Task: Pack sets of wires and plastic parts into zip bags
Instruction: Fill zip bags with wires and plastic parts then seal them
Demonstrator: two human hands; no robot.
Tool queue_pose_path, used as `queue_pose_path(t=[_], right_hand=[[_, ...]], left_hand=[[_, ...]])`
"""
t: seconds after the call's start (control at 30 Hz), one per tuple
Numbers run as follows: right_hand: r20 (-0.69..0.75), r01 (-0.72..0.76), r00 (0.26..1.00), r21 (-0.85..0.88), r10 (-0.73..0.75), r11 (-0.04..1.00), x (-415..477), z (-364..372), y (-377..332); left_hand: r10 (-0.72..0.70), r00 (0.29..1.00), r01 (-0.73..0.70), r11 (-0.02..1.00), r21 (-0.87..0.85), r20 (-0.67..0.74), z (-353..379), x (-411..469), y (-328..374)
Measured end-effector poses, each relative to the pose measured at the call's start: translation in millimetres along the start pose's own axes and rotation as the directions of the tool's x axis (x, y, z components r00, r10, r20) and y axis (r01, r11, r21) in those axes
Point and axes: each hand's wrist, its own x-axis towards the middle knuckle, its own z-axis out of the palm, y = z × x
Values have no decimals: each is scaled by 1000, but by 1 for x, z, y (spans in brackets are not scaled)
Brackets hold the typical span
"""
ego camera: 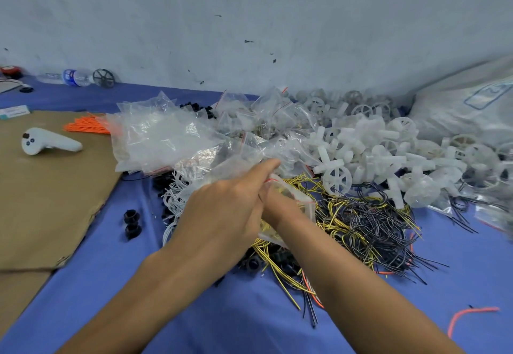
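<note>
My left hand (227, 209) and right hand (274, 204) meet over the middle of the table, both holding a small clear zip bag (302, 201) with a red seal line. The left hand pinches the bag's upper edge; the right hand is mostly hidden behind the left and inside the bag's fold. Under the bag lies a tangle of yellow and black wires (361, 223). White wires (175, 201) lie to the left. A heap of white plastic wheels and cross pieces (388, 148) fills the right. Empty zip bags (166, 137) are piled behind.
A brown cardboard sheet (47, 201) covers the left of the blue cloth (194, 312), with a white controller (47, 143) on it. Orange wires (88, 124) lie beside the bags. Black plastic rings (131, 223) sit left of my arm. A large white sack (472, 104) stands far right.
</note>
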Motion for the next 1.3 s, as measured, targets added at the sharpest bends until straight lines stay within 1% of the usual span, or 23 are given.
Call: queue_pose_path(t=[0.03, 0.07, 0.1, 0.13, 0.2, 0.27, 0.3, 0.37, 0.43, 0.47, 0.5, 0.53, 0.6, 0.63, 0.67, 0.73, 0.83, 0.93, 1.0, 1.1, 1.2, 1.23, 1.3], right_hand=[[61, 227, 968, 191, -242, 955, 1, -13, 8], [95, 380, 902, 287, -421, 879, -4, -30, 17], [97, 473, 852, 278, -515, 836, -5, -40, 31], [82, 487, 853, 234, -516, 842, -6, -49, 39], [-26, 430, 893, 347, -449, 834, -17, -60, 57], [-227, 483, 875, 452, -427, 750, -34, -70, 76], [-372, 507, 860, 561, -349, 654, -42, -74, 85], [-646, 648, 754, 703, -116, 293, -60, -80, 95], [-714, 717, 697, 697, 68, -29, -73, -75, 87], [-689, 697, 717, 710, 104, -100, -74, -67, 81], [-643, 648, 762, 756, 77, -97, -71, -56, 74], [-591, 591, 806, 806, 13, -7, -63, -43, 67], [-485, 507, 859, 759, -166, 408, -40, -16, 46], [-442, 485, 868, 662, -226, 571, -30, -5, 32], [-404, 475, 874, 586, -271, 656, -19, 7, 18], [-339, 476, 876, 501, -342, 723, -3, 29, -12], [-326, 437, 890, 406, -319, 803, 14, 49, -45], [-339, 348, 917, 420, -212, 838, 23, 58, -57], [-291, 316, 935, 419, -204, 851, 26, 60, -58], [-285, 316, 941, 536, -185, 782, 25, 58, -48], [-376, 268, 925, 760, 63, 592, 27, 51, -21], [-350, 233, 923, 837, 158, 495, 28, 48, -8], [-215, 150, 931, 962, 297, 226, 26, 39, 20]], left_hand=[[-34, 999, 34, 999, 9, 0, 1, 2, -3], [-87, 996, 87, 996, -5, 5, 1, 4, -7], [-142, 990, 142, 989, -35, 5, 2, 7, -11], [-186, 982, 185, 980, -74, -11, 1, 10, -15], [-238, 969, 226, 962, -152, -67, -4, 17, -25], [-290, 948, 252, 935, -250, -128, -12, 32, -40], [-332, 931, 269, 905, -330, -150, -18, 41, -48], [-447, 877, 297, 792, -534, -175, -32, 59, -61], [-518, 831, 271, 697, -664, -205, -48, 71, -66], [-523, 823, 245, 681, -690, -223, -57, 74, -66], [-516, 822, 222, 679, -700, -240, -65, 76, -65], [-505, 824, 203, 685, -699, -256, -73, 77, -64], [-481, 826, 175, 715, -677, -294, -85, 78, -63], [-471, 826, 166, 729, -665, -311, -88, 78, -62], [-464, 824, 157, 736, -658, -323, -90, 77, -61], [-464, 819, 151, 741, -654, -337, -91, 72, -60], [-474, 818, 174, 746, -643, -328, -89, 61, -62], [-474, 820, 191, 755, -627, -322, -89, 53, -67], [-479, 817, 197, 755, -626, -321, -89, 51, -71], [-492, 812, 210, 749, -629, -315, -87, 50, -75], [-500, 801, 205, 746, -633, -329, -88, 47, -77], [-501, 797, 203, 747, -633, -336, -89, 47, -77], [-498, 795, 194, 750, -632, -347, -89, 47, -76]])
